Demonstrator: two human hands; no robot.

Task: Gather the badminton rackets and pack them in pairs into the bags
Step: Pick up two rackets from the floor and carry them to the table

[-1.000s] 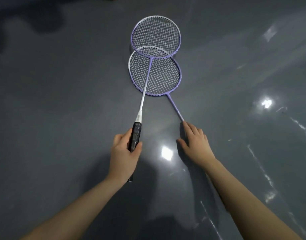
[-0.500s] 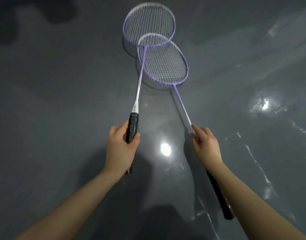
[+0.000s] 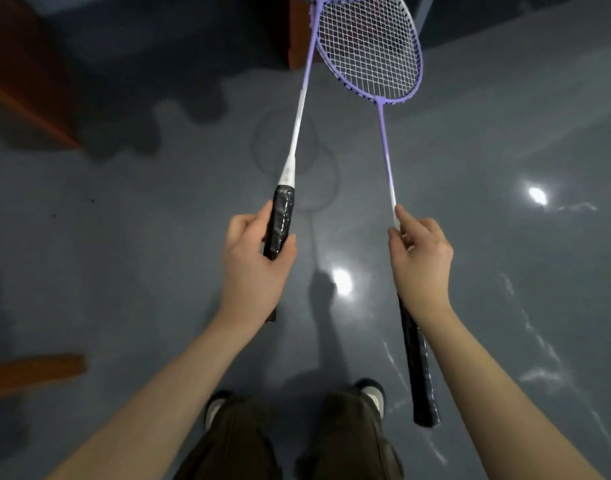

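Both rackets have come up off the grey floor point(image 3: 505, 168) since the earlier frames and now hang in the air. Left hand point(image 3: 254, 265) grips the black handle of the left racket point(image 3: 299, 119), fingers curled round it; its head is cut off by the far edge. Right hand point(image 3: 420, 261) pinches the right racket point(image 3: 370, 46) low on its shaft, the handle trailing beside the forearm. Their shadows look faint. Dark trousers point(image 3: 297, 441) half hide two shoes.
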